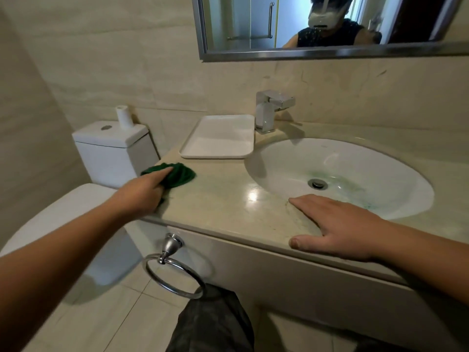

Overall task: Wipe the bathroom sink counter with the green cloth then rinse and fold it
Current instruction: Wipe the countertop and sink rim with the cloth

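Note:
A crumpled green cloth [179,175] lies on the left end of the beige marble counter [223,199]. My left hand [144,191] is on the cloth's near side and grips it, with the index finger stretched over the top. My right hand [337,229] rests flat on the counter's front edge, fingers straight, just in front of the white oval sink [291,158]. A faint green tint shows in the water around the sink's drain [317,184]. The chrome faucet [270,110] stands behind the sink.
A white rectangular tray [218,137] sits at the back of the counter, left of the faucet. A toilet with its tank [111,151] stands left of the counter. A chrome towel ring [172,270] hangs below the counter edge. A mirror [317,24] is on the wall.

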### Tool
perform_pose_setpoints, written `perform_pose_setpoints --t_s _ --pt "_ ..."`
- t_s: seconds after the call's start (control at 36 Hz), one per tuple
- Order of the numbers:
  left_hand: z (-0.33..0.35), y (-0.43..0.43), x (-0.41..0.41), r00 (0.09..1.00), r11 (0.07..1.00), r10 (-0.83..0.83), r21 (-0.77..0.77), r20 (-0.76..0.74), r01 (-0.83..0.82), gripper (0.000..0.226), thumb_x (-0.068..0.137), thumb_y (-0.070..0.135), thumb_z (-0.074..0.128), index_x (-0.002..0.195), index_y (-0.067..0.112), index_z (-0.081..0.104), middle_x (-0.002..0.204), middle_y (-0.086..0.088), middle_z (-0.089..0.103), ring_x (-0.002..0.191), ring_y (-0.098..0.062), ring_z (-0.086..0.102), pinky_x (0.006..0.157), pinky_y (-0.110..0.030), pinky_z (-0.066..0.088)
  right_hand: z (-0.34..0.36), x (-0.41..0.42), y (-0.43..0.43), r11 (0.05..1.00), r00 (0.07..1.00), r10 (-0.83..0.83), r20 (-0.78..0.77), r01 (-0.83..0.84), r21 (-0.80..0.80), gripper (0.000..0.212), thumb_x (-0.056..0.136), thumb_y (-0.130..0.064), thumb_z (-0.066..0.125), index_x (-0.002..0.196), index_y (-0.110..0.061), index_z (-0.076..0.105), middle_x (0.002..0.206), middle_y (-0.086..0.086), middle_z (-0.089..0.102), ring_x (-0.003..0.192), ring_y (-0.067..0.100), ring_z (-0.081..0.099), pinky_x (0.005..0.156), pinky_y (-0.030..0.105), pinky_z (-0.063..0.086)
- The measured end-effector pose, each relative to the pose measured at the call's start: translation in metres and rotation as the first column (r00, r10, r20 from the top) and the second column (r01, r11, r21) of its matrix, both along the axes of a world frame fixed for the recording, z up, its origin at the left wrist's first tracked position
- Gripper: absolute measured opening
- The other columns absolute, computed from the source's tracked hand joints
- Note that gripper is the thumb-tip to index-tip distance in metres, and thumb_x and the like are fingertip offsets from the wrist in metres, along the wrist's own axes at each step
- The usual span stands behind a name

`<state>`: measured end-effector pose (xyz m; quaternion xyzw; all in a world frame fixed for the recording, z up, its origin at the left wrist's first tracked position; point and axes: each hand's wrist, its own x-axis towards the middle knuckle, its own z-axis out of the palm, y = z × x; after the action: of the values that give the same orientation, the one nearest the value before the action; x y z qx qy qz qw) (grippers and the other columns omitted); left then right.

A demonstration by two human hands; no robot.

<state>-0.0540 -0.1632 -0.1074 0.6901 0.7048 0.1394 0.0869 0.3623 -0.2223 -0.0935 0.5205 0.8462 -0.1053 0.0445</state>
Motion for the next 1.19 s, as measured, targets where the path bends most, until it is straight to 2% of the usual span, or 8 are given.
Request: perform_pose_setpoints --t_s 0.17,0.28,0.56,0.75,0.94,1.06,1.14,1.19 --pt "-0.007 -0.020 0.007 0.997 0.998 -0.041 0.053 0.064 0.038 0.050 0.111 0.029 0.039 0.161 0.037 0.034 0.111 -0.002 0.067 0.090 -0.016 0.060 0.076 -0.032 0.043 -0.006 0.000 0.007 1.000 1.000 0.011 -0.003 -0.011 0.019 0.100 0.076 -0.097 0.032 0.158 -0.044 0.009 0.164 -0.019 0.024 0.141 0.007 0.037 0.109 0.035 0.042" --pt "-0.001 -0.032 0.078 0.950 0.950 -0.309 0.065 0.032 0.307 0.056 0.109 0.024 0.046 0.162 0.039 0.033 0.152 0.003 0.055 0.128 -0.019 0.054 0.101 -0.031 0.038 -0.007 0.001 0.008 0.999 0.999 0.027 -0.024 -0.026 0.040 0.099 0.077 -0.095 0.035 0.158 -0.043 0.012 0.163 -0.019 0.026 0.140 0.006 0.038 0.110 0.032 0.040" --pt "0.002 -0.061 0.149 0.452 0.453 -0.891 -0.025 -0.040 0.891 0.061 0.105 0.011 0.045 0.162 0.030 0.036 0.136 0.000 0.056 0.128 -0.018 0.051 0.114 -0.038 0.037 0.017 0.054 0.033 0.920 0.811 -0.283 -0.512 0.380 0.094 0.033 0.108 -0.031 0.044 0.134 -0.023 0.063 0.134 -0.004 0.065 0.121 0.016 0.057 0.102 0.035 0.044" --pt "0.000 -0.023 0.226 0.434 0.438 -0.893 -0.010 -0.117 0.899 0.058 0.108 0.024 0.048 0.164 0.030 0.032 0.140 -0.002 0.058 0.125 -0.015 0.049 0.110 -0.029 0.034 0.002 0.081 0.044 0.912 0.814 -0.350 -0.464 0.409 0.031 0.036 0.108 -0.037 0.041 0.136 -0.026 0.061 0.136 -0.006 0.063 0.123 0.014 0.055 0.104 0.035 0.043" --pt "0.016 0.040 0.277 0.638 0.647 -0.762 -0.085 -0.110 0.758 0.054 0.104 0.014 0.055 0.153 0.036 0.049 0.149 0.004 0.058 0.131 -0.021 0.056 0.112 -0.036 0.042 0.005 0.088 0.042 0.922 0.836 -0.342 -0.429 0.387 0.019 0.035 0.109 -0.038 0.037 0.125 -0.027 0.066 0.122 -0.007 0.068 0.111 0.014 0.060 0.101 0.040 0.048" --pt "0.029 0.002 0.271 0.500 0.499 -0.861 -0.032 0.095 0.866 0.049 0.109 0.023 0.047 0.153 0.044 0.044 0.148 0.012 0.056 0.129 -0.008 0.052 0.112 -0.031 0.039 0.016 0.100 0.034 0.931 0.845 -0.305 -0.439 0.362 0.051 0.033 0.108 -0.035 0.039 0.125 -0.028 0.066 0.119 -0.016 0.066 0.110 0.006 0.059 0.098 0.030 0.046" --pt "0.015 -0.018 0.271 0.313 0.309 -0.949 -0.089 0.035 0.947 0.053 0.110 0.023 0.048 0.158 0.042 0.039 0.153 0.001 0.054 0.139 -0.013 0.046 0.118 -0.030 0.033 0.016 0.109 0.039 0.928 0.843 -0.314 -0.437 0.369 0.044 0.032 0.107 -0.038 0.041 0.124 -0.030 0.067 0.118 -0.019 0.066 0.111 0.005 0.060 0.098 0.029 0.045" --pt "0.012 -0.002 0.277 0.388 0.386 -0.922 -0.116 -0.007 0.915 0.055 0.109 0.024 0.048 0.159 0.045 0.037 0.157 0.002 0.051 0.142 -0.015 0.045 0.118 -0.031 0.034 0.015 0.111 0.047 0.927 0.845 -0.328 -0.422 0.375 0.031 0.032 0.107 -0.040 0.040 0.122 -0.032 0.067 0.118 -0.019 0.067 0.111 0.007 0.060 0.099 0.030 0.045"
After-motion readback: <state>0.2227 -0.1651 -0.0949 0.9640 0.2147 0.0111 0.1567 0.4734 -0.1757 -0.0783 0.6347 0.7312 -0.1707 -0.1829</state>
